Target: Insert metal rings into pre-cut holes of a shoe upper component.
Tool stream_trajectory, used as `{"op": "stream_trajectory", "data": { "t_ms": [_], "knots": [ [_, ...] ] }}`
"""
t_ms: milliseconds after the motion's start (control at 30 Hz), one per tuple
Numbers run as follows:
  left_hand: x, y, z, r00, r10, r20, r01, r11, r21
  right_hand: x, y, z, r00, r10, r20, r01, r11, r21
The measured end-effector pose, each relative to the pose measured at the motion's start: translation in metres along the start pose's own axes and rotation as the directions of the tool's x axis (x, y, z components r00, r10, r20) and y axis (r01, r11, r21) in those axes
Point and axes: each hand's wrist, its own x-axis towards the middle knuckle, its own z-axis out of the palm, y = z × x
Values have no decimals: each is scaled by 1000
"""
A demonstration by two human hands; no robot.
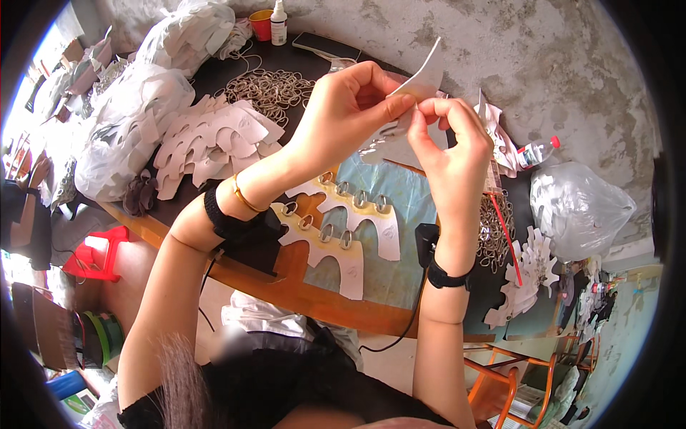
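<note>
Above the table, my left hand (pixel 355 107) pinches a white cut piece (pixel 426 75) between thumb and fingers, its tip pointing up. Close against it, my right hand (pixel 456 139) has thumb and forefinger pressed together at the piece's lower edge. Some shiny metal shows under the fingers, partly hidden. Below lie two white arched pieces on a bluish sheet (pixel 411 207); oval metal rings (pixel 346 239) stand along their yellowish upper edges. The nearer arched piece (pixel 336 261) overlaps the wooden table edge, and the farther arched piece (pixel 386 236) lies just beyond it.
A heap of metal rings (pixel 268 93) and stacked white cut pieces (pixel 214 139) lie left. More rings (pixel 493 232), a red stick (pixel 507 243) and white pieces (pixel 525 279) are right. Stuffed plastic bags (pixel 132 136), a red cup (pixel 261 26) and a white bottle (pixel 279 25) stand behind.
</note>
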Motion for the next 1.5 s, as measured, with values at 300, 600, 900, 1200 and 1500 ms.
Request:
{"op": "stream_trajectory", "data": {
  "t_ms": [300, 600, 900, 1200, 1500],
  "knots": [
    [3, -4, -2, 995, -98, 23, 93, 981, 168, -6, 0, 1, 976, 213, -41, -209, 974, 85],
    [4, -1, -7, 991, -131, 24, 132, 989, -70, -4, 9, 6, 968, 233, -93, -201, 942, 269],
    [4, 7, -9, 991, -127, 43, 129, 990, -52, -4, 2, -1, 916, 344, 207, -395, 861, 319],
    [6, 3, -10, 999, 22, 36, -28, 984, 178, -12, 6, 10, 904, 413, 107, -427, 871, 245],
    [15, -14, -32, 725, -409, 554, 668, 614, -421, -17, 8, 13, 672, 339, 658, -677, -79, 732]
  ]
}}
